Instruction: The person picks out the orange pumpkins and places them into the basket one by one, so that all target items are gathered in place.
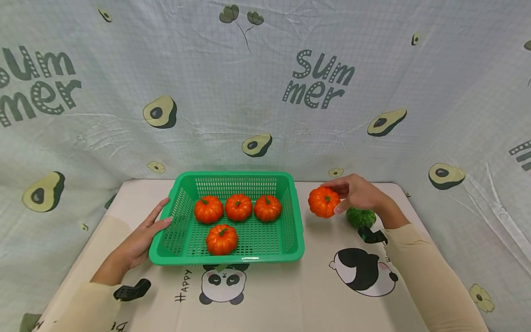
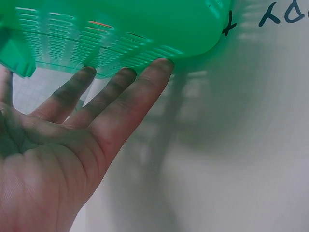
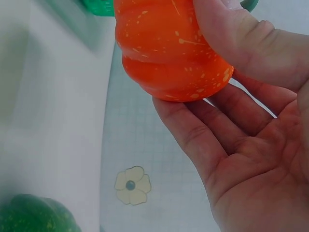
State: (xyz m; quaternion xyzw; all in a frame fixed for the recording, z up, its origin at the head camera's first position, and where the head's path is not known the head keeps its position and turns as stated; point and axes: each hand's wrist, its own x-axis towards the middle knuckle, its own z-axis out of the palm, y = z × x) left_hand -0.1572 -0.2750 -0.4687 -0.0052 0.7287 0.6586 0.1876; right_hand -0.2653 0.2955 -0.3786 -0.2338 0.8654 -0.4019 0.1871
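Note:
My right hand holds a small orange pumpkin by its side, above the table and right of the green basket. In the right wrist view the thumb lies against one side of the pumpkin, with the fingers at its underside. Against the basket's left side rests my left hand. The left wrist view shows its straight fingers touching the slotted outer wall. Several orange pumpkins stand inside: three along the back and one pumpkin nearer the front.
A green pumpkin-like piece sits on the table beneath my right wrist, partly covered by the wrist camera. The pale table carries panda and dog prints. Behind it hangs a printed cloth, close to the basket's back.

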